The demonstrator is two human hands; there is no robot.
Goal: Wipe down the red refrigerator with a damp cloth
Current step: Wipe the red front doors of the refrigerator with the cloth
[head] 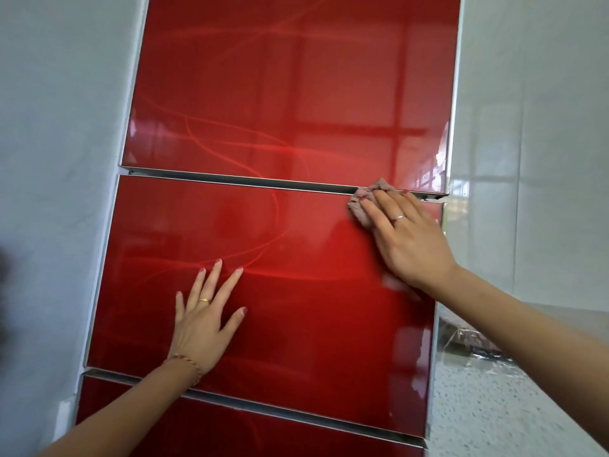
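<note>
The glossy red refrigerator (290, 94) fills the middle of the view, with three door fronts stacked one above another and metal trim between them. My right hand (405, 235) presses a pinkish-grey cloth (364, 201) flat against the upper right corner of the middle door, at the gap under the top door. Most of the cloth is hidden beneath the palm and fingers. My left hand (206, 313) lies flat on the lower left part of the same door, fingers spread, holding nothing.
A pale wall (56, 159) stands left of the fridge. White wall tiles (534, 127) are on the right. Below them, a speckled countertop (501, 410) runs beside the fridge, with a clear plastic-wrapped item (468, 341) at its back.
</note>
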